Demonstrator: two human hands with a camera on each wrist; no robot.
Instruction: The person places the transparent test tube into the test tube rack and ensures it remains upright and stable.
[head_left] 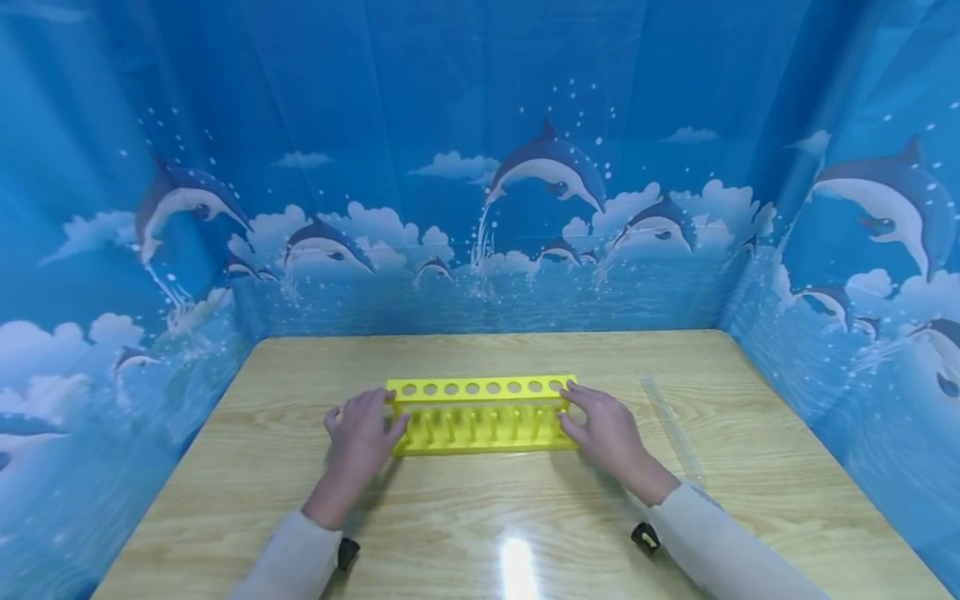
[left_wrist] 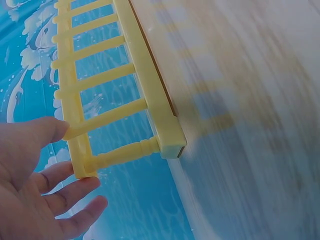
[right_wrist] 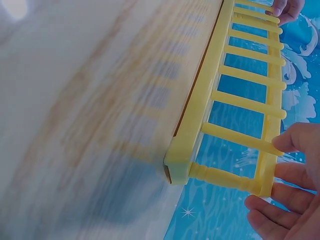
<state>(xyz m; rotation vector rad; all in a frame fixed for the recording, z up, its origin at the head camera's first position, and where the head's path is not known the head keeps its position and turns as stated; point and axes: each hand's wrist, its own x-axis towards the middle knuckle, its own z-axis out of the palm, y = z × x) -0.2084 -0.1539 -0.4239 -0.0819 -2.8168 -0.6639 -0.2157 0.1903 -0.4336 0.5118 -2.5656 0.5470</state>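
Observation:
A yellow test tube rack [head_left: 483, 442] stands on the wooden table, with a row of round holes along its top bar and upright pegs below. At its left end my left hand [head_left: 363, 429] pinches the top bar, the thumb on the near side and fingertips behind the corner, as the left wrist view shows on the rack's end [left_wrist: 165, 135]. My right hand [head_left: 606, 425] grips the opposite end the same way. In the right wrist view that thumb lies at a peg tip, and the other fingers [right_wrist: 295, 197] curl behind the bar.
To the right of the right hand lies a long, clear, narrow strip [head_left: 672, 429] on the table [head_left: 435, 517]. Blue curtains [head_left: 420, 100] printed with dolphins and clouds enclose the table at the back and both sides. Small black devices sit at both wrists.

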